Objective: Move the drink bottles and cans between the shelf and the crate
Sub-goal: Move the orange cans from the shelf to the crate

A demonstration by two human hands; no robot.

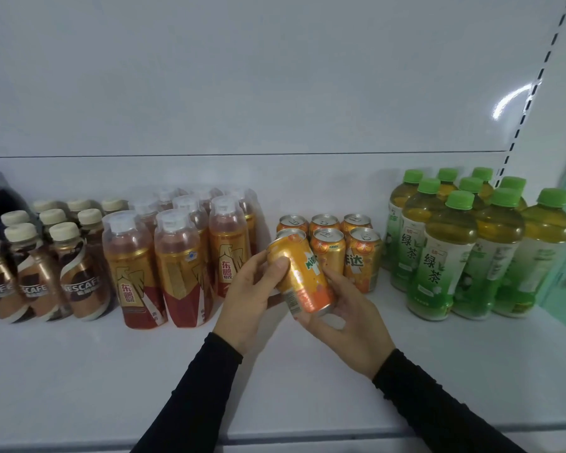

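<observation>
Both hands on the can (303, 276): left (247, 299) pinching its top, right (347, 318) cupped under its base, tilted above the shelf (79, 371) at 6 o'clock of the cans (337, 243), probably to line it up.

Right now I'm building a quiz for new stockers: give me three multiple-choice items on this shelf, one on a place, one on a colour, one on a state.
1. Where do the green tea bottles stand?
A. right end of the shelf
B. left end
C. behind the coffee bottles

2. What colour are the coffee bottles' caps?
A. green
B. cream
C. red

3. How is the orange can in the hands placed?
A. upright on the shelf
B. tilted, off the shelf
C. lying on the shelf

Answers: 1 A, they stand right of the standing cans. 2 B, the caps are cream. 3 B, the left hand and right hand hold it tilted.
</observation>
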